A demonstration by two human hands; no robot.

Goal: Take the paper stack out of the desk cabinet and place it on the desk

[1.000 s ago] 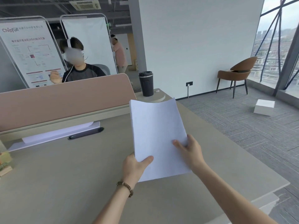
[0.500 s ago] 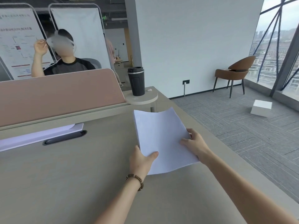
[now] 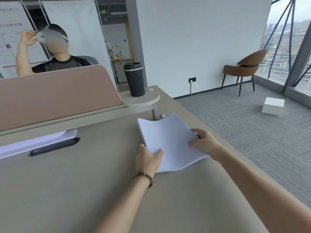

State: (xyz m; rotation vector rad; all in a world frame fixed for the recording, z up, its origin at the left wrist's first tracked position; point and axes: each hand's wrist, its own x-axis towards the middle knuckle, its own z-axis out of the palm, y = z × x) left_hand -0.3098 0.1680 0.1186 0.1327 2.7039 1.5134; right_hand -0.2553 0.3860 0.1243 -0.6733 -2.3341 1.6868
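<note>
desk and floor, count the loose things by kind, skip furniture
paper stack: 1, held by the left hand and right hand
tumbler: 1
white box on the floor: 1
flat white board by the divider: 1
small scraps: 2
total: 6

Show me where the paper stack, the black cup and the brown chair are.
paper stack [image 3: 168, 140], head view, middle of the top sheet
black cup [image 3: 135, 81], head view, middle of its body
brown chair [image 3: 242, 69], head view, front of the seat
</note>
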